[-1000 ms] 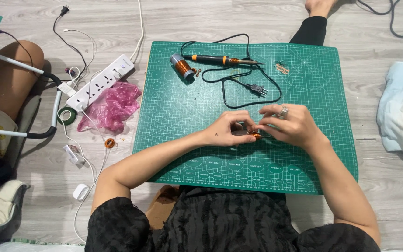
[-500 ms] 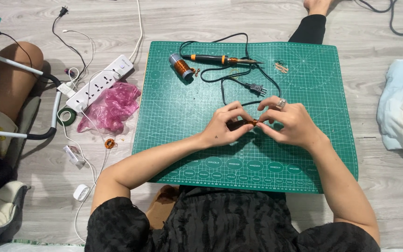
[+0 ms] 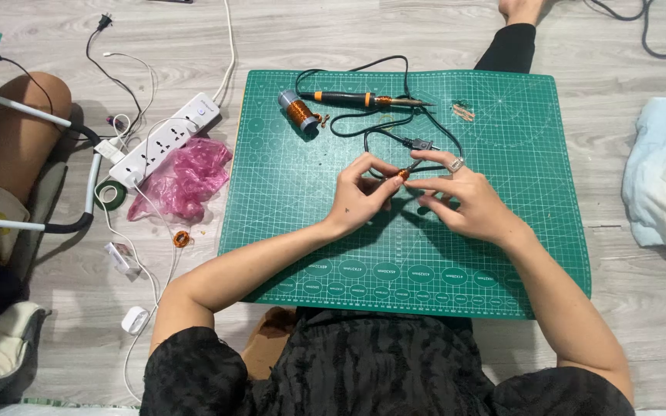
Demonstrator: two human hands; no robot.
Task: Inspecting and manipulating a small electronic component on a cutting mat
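Both hands meet over the green mat. The left hand and right hand pinch a tiny copper coil between their fingertips.

Pale grey wood-look plank floor is running across the whole view, evenly lit, with soft shadows lying beneath items. 1 white power strip is lying left of the green cutting mat, with white cables trailing around it. 1 crumpled pink plastic bag is resting just beside the strip. Light blue cloth is lying at the right edge.
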